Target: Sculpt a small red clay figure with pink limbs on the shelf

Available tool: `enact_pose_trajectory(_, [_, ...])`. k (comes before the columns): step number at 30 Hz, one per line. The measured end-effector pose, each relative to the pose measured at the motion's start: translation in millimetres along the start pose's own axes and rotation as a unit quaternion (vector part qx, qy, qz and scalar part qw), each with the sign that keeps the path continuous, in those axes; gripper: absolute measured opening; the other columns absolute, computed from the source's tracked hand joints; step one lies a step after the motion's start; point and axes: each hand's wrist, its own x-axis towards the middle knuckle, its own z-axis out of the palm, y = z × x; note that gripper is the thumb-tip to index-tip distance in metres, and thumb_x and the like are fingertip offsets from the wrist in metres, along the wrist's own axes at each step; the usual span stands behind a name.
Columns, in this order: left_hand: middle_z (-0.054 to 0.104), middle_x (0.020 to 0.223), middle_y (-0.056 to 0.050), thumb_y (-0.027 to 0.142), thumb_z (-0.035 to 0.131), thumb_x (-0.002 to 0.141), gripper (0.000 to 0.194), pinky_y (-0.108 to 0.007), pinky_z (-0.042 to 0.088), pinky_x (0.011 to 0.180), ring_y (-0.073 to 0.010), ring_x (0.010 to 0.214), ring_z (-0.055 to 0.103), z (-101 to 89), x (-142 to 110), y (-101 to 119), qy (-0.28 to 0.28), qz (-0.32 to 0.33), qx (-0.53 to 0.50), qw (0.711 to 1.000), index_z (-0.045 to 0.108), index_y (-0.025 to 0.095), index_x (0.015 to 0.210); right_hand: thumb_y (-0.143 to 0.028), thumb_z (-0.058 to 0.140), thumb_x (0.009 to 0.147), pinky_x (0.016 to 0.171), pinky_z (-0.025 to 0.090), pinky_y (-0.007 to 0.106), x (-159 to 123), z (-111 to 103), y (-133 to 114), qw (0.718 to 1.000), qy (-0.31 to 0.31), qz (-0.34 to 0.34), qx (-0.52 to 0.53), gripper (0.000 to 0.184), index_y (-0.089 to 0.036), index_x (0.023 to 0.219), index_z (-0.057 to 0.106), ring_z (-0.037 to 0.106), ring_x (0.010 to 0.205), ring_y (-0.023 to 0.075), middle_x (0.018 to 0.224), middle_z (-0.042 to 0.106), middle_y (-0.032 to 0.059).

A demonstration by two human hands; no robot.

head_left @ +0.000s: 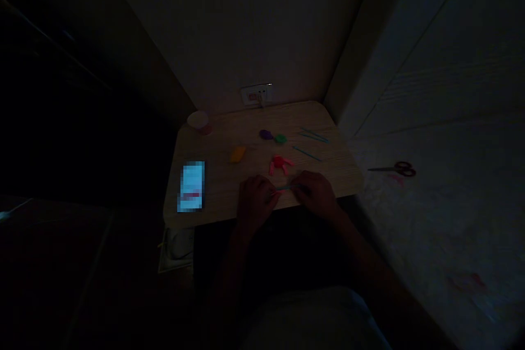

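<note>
Both hands meet at the front edge of a small wooden table [221,186]. My left hand [255,198] is closed round one end of a thin greenish stick [284,188], beside a bit of pink, clay-like material [278,192]. The stick's other end is pinched in my right hand [315,191]. Just beyond my fingers lies a red and pink figure with leg-like parts [279,162]. Farther back are a green lump [280,138] and a purple lump [266,134], with an orange block [238,154] to their left. Dim light hides finer detail.
More thin sticks [307,153] lie at the table's right. A lit phone [191,186] is at the left, with a cup [198,120] behind it. Scissors [404,169] rest on the pale surface to the right. The wall has a socket [257,94].
</note>
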Motion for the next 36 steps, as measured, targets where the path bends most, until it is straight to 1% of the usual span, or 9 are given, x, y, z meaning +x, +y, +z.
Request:
enact_pose_trajectory(6, [0.068,0.101,-0.005,0.042,0.071,0.093,0.019,-0.044,0.042,0.094,-0.0268,0.103,0.06,0.8,-0.6,-0.4,0.004,0.005,0.013,1.0,0.064,0.024,0.091,-0.02,0.062,0.094,0.08,0.048,0.038,-0.3,-0.6,0.0,1.0,-0.009,-0.005,-0.011,0.012,-0.021,0.098,0.073,0.066,0.089,0.0252,0.094,0.072,0.0079])
enact_pose_trajectory(12, [0.069,0.105,-0.006,0.045,0.072,0.092,0.025,-0.045,0.043,0.092,-0.0279,0.103,0.061,2.2,-0.3,-0.3,0.01,-0.003,0.017,1.0,0.062,0.023,0.099,-0.022,0.062,0.094,0.078,0.047,0.037,-3.0,0.1,-2.5,1.0,0.009,-0.014,-0.025,0.011,-0.022,0.095,0.072,0.064,0.086,0.0246,0.092,0.071,0.0079])
enact_pose_trajectory(18, [0.068,0.1,-0.006,0.042,0.069,0.094,0.02,-0.045,0.042,0.092,-0.0272,0.103,0.061,-0.9,0.5,2.0,0.0,0.009,0.03,1.0,0.064,0.023,0.09,-0.022,0.061,0.094,0.076,0.047,0.037,-4.2,-0.6,-2.1,1.0,0.002,-0.02,-0.021,0.011,-0.022,0.093,0.071,0.063,0.085,0.0243,0.09,0.068,0.008])
enact_pose_trajectory(23, [0.068,0.101,-0.006,0.043,0.072,0.092,0.021,-0.045,0.043,0.092,-0.0273,0.103,0.06,-1.4,1.0,2.2,-0.003,0.0,0.025,1.0,0.064,0.024,0.089,-0.024,0.062,0.093,0.076,0.047,0.037,-5.0,-1.3,-0.6,1.0,-0.008,-0.017,-0.019,0.009,-0.022,0.091,0.071,0.062,0.085,0.0248,0.088,0.067,0.0078])
enact_pose_trajectory(28, [0.068,0.1,-0.005,0.043,0.071,0.093,0.02,-0.045,0.043,0.093,-0.0272,0.103,0.061,-0.5,0.4,0.8,0.001,0.003,0.011,1.0,0.064,0.024,0.089,-0.024,0.062,0.094,0.078,0.049,0.037,-4.5,-1.1,-1.6,1.0,-0.007,-0.012,-0.011,0.009,-0.023,0.093,0.071,0.064,0.087,0.0251,0.09,0.069,0.0077])
enact_pose_trajectory(31, [0.068,0.104,-0.006,0.04,0.072,0.091,0.018,-0.045,0.043,0.095,-0.0274,0.105,0.061,-1.5,-0.9,1.1,0.01,0.001,-0.006,1.0,0.065,0.024,0.096,-0.024,0.061,0.095,0.079,0.05,0.037,-3.8,-0.3,-2.6,1.0,0.023,0.018,-0.003,0.01,-0.022,0.094,0.07,0.065,0.088,0.025,0.092,0.07,0.0078])
enact_pose_trajectory(33, [0.068,0.107,-0.006,0.034,0.072,0.09,0.016,-0.046,0.043,0.096,-0.0277,0.106,0.06,-3.1,-1.8,1.5,0.008,0.004,-0.014,1.0,0.064,0.024,0.101,-0.024,0.061,0.094,0.079,0.05,0.037,-3.3,-0.2,-2.9,0.998,0.044,0.041,0.007,0.009,-0.022,0.094,0.07,0.066,0.088,0.0247,0.093,0.071,0.0077])
enact_pose_trajectory(36, [0.067,0.107,-0.006,0.025,0.07,0.087,0.012,-0.046,0.043,0.095,-0.0282,0.106,0.06,-5.8,-2.4,2.0,-0.007,0.013,-0.013,1.0,0.066,0.024,0.098,-0.026,0.061,0.093,0.078,0.05,0.035,-2.7,-0.9,-2.6,0.997,0.055,0.054,0.028,0.009,-0.023,0.094,0.069,0.067,0.087,0.0239,0.092,0.072,0.0065])
